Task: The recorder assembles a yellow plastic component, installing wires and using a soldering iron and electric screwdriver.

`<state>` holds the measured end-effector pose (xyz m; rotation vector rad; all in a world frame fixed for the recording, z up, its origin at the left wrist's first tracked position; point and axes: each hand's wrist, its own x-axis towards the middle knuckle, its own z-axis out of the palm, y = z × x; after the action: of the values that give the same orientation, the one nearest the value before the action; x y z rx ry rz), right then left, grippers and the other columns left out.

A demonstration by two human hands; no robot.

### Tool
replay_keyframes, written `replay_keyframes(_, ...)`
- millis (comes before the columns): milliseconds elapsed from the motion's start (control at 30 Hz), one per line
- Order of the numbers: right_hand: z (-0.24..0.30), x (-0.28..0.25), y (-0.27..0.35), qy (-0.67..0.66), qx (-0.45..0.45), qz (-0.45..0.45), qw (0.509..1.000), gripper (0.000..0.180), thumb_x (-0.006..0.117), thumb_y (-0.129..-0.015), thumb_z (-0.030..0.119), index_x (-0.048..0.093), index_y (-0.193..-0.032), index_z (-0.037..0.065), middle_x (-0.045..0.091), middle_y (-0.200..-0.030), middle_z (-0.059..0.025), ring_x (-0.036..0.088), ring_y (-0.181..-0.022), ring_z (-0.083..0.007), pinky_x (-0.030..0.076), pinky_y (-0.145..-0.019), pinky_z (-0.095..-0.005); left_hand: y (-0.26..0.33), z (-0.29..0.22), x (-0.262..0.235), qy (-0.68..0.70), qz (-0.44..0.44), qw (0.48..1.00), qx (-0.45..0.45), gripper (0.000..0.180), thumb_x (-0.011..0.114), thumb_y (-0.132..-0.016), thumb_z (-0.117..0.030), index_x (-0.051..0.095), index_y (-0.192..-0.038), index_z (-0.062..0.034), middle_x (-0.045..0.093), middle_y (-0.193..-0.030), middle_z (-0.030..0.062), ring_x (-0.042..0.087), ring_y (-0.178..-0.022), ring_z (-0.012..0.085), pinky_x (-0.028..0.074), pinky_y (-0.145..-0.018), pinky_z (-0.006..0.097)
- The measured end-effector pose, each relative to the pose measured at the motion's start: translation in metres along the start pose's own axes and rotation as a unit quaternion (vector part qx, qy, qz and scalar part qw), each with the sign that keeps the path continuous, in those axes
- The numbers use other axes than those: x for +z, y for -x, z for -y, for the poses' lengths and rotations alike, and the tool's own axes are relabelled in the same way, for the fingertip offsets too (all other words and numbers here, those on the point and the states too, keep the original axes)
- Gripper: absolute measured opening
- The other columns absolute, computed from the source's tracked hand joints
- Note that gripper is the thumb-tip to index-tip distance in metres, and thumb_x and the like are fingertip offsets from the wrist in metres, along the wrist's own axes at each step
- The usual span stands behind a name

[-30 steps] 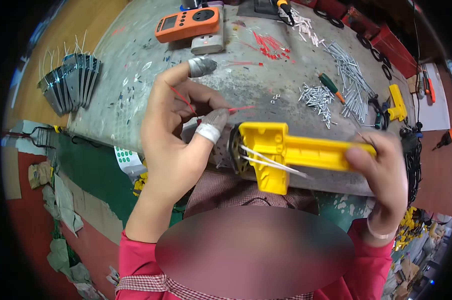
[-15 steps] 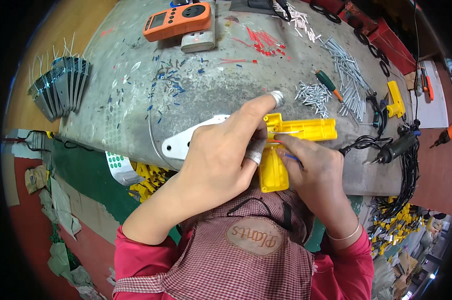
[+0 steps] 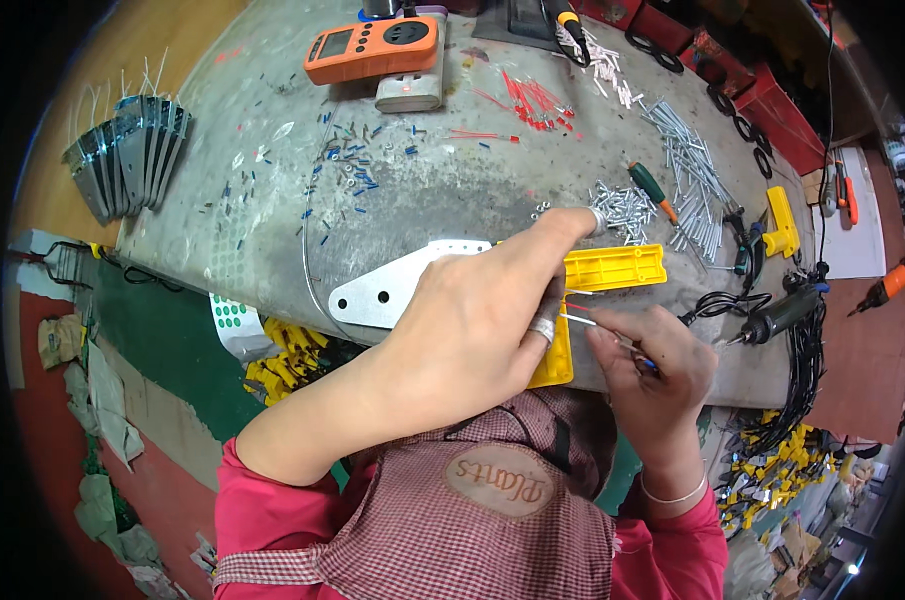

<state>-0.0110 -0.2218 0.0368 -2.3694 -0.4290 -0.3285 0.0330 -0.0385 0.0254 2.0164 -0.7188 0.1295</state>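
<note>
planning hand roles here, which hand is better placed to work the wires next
Right hand, probably: it pinches the wires beside the yellow part, which the left hand appears to be steadying.

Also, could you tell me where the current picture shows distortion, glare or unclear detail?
Head view: the table's edge curves and corners go black; head view: a small light glares lower right; head view: the white wire at the right hand is too thin to judge focus.

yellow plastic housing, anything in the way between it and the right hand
Only thin wires, white and red, show in the gap between the right hand and the yellow housing; the left hand covers the housing's left side.
</note>
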Motion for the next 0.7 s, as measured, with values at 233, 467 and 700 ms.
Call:
replay_keyframes(233, -0.006, -0.005, -0.004, 0.001, 0.013, -0.01, 1.0, 0.016, 0.07, -0.076, 0.003, 0.067, -0.091, 0.004, 0.065, -0.074, -0.0099, 0.064, -0.064, -0.0242, 0.049, -0.055, -0.0297, -0.001, -0.003, -0.002, 0.106, 0.02, 0.991, -0.08, 0.055, 0.056, -0.076, 0.008, 0.039, -0.127, -0.0021, 0.059, -0.084, 0.0091, 0.063, -0.08, 0.0171, 0.052, -0.071, 0.03)
replay_keyframes(467, -0.004, -0.005, -0.007, -0.042, 0.064, -0.014, 0.997, 0.009, 0.069, -0.079, 0.005, 0.064, -0.087, 0.002, 0.065, -0.076, -0.0109, 0.066, -0.067, -0.0245, 0.051, -0.059, -0.0298, -0.004, -0.008, 0.002, 0.058, 0.019, 0.998, 0.01, 0.065, 0.062, -0.073, 0.01, 0.041, -0.133, -0.0048, 0.063, -0.087, 0.0096, 0.065, -0.078, 0.0179, 0.052, -0.068, 0.03)
replay_keyframes(700, -0.005, -0.002, -0.007, -0.162, 0.15, 0.009, 0.975, 0.009, 0.065, -0.085, 0.009, 0.062, -0.087, 0.0, 0.065, -0.076, -0.0076, 0.063, -0.067, -0.0158, 0.05, -0.062, -0.0282, -0.004, -0.001, 0.009, 0.068, -0.007, 0.998, 0.017, 0.065, 0.065, -0.071, 0.009, 0.046, -0.131, -0.0067, 0.063, -0.085, 0.0084, 0.065, -0.075, 0.0173, 0.052, -0.063, 0.029)
